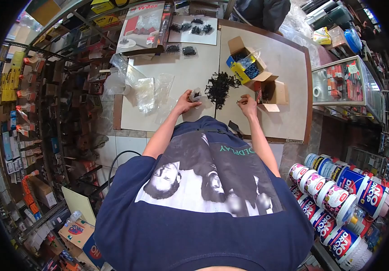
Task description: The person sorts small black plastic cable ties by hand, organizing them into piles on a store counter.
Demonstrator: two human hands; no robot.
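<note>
My left hand (186, 103) is closed around a small clear plastic bag (195, 94) with some dark pieces inside. Just right of the bag lies a loose pile of black screws (220, 88) on the table. On the pile's other side is my right hand (248, 106), its fingers pinched together. Something tiny and dark shows at those fingertips, too small to name. Behind it stands an open yellow and blue cardboard box (240, 72) with more dark screws in it. A second open cardboard box (276, 94) lies right of my right hand.
Empty clear bags (145, 97) lie at the table's left. Filled small bags (189, 50) rest toward the back, near a Vinitex box (142, 27). Shelves of goods line the left. Paint buckets (339, 203) are stacked at right, below a glass case (348, 83). A person (263, 13) is beyond the table.
</note>
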